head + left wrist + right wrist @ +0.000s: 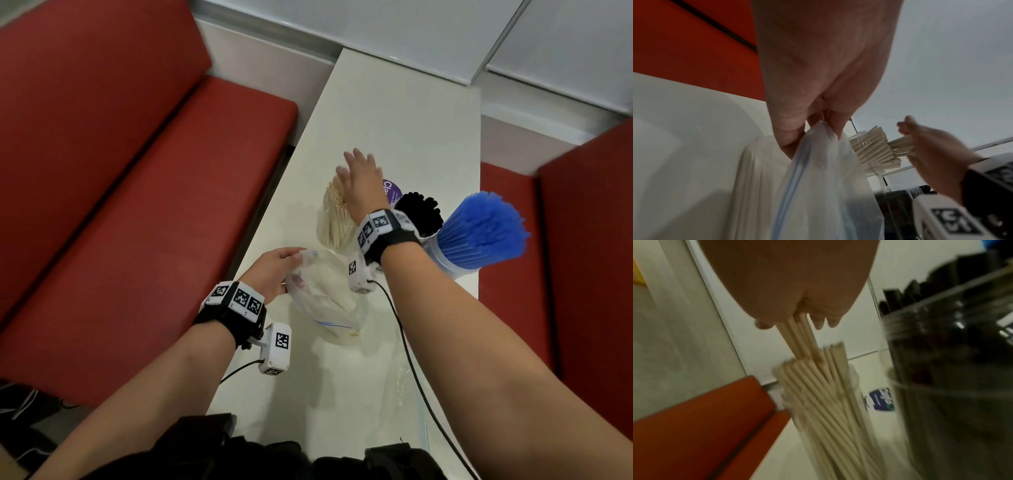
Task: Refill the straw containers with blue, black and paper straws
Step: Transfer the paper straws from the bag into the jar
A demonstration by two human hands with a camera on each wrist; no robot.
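My right hand (361, 181) hovers over the clear container of paper straws (334, 222) and pinches a few paper straws (795, 335) whose lower ends are in among the straws standing there (818, 394). The left hand (274, 270) grips the top edge of a clear zip bag (325, 301) that holds more paper straws and lies on the white table (394, 120). In the left wrist view the bag (818, 178) hangs from my fingers (789, 142). A container of black straws (419, 214) and one full of blue straws (479, 233) stand to the right.
A purple round label (390, 188) lies behind the containers. A flat empty clear bag (407, 394) lies on the near part of the table under the right arm's cable. Red bench seats (137, 205) flank the narrow table on both sides.
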